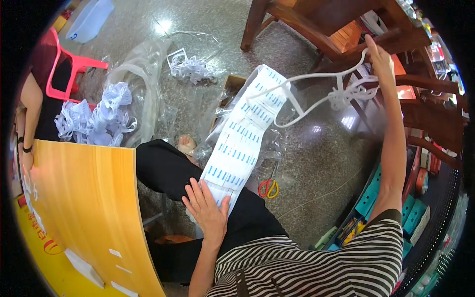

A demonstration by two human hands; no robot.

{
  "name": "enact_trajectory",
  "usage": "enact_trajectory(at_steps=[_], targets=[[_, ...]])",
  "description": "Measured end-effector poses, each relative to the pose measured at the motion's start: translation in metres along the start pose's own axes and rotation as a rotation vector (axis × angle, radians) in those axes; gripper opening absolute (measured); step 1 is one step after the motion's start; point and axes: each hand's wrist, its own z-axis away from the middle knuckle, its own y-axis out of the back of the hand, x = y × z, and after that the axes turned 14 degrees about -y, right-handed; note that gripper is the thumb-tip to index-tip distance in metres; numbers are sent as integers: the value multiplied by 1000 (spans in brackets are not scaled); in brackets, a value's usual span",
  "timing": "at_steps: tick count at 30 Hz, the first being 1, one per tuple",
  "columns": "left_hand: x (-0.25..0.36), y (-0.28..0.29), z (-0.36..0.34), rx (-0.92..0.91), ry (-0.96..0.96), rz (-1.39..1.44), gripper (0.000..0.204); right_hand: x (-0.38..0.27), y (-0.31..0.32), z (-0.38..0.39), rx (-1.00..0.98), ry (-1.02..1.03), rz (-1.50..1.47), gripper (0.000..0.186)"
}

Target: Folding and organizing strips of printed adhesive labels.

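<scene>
My left hand [207,212] lies flat with fingers spread on the near end of a long white strip sheet [241,131] printed with rows of small blue marks. The sheet runs from my lap up and away over the floor. At the far right, my right hand [381,62] is raised and closed on a white band [309,75]. From there the band stretches left in loops towards the sheet's far end. A tangled bunch of the same white band [341,98] dangles below that hand. Whether the band joins the sheet I cannot tell.
Red-and-yellow-handled scissors [268,188] lie on the floor. Left are a wooden board table [89,183], a heap of white strips [101,116], clear plastic [143,64] and a pink stool [74,64]. Another person's arm [30,106] is beyond. Wooden chairs [302,24] stand far right.
</scene>
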Motion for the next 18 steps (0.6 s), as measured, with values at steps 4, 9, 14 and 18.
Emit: enact_trajectory(at_steps=[4, 9, 14, 18], targets=[[4, 19, -4, -68, 26, 123, 76, 60, -22, 39, -73, -56, 136, 66], [10, 25, -10, -71, -21, 145, 69, 197, -88, 70, -64, -159, 66, 67], [9, 31, -10, -100, -37, 102, 70, 218, -162, 119, -264, -457, -266, 59], [6, 31, -9, -119, -67, 115, 73, 191, -187, 149, -268, -263, -123, 43]])
